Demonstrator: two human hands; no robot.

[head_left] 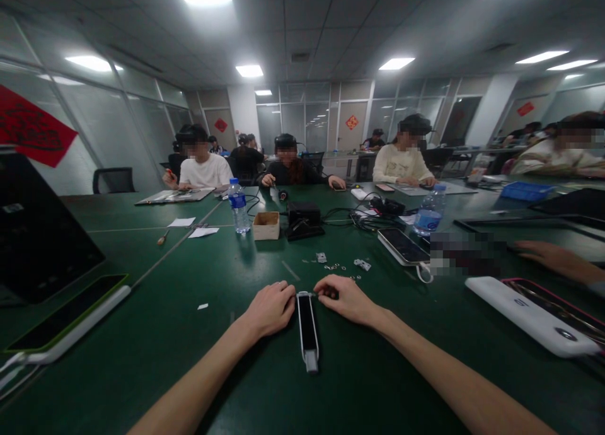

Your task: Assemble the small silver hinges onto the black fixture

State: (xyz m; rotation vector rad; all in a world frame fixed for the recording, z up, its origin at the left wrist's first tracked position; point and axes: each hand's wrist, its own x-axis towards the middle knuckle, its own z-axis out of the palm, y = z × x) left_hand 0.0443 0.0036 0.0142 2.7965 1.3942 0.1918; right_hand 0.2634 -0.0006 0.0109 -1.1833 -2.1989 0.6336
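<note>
Resting left hand (271,306) and right hand (346,299) half-curled by the slim case (309,324), any hold unclear, I judge it light, stiff, best taken by its long edges.

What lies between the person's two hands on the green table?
In the head view, a narrow, white-rimmed object with a dark middle lies between the left hand and the right hand, its grey end reaching toward the camera.

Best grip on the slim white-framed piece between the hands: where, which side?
Probably pinch the white-framed piece across its long edges, near the middle, coming from above on the wearer's side. It lies flat and narrow, lengthwise toward the wearer; the left hand and right hand flank its far end.
</note>
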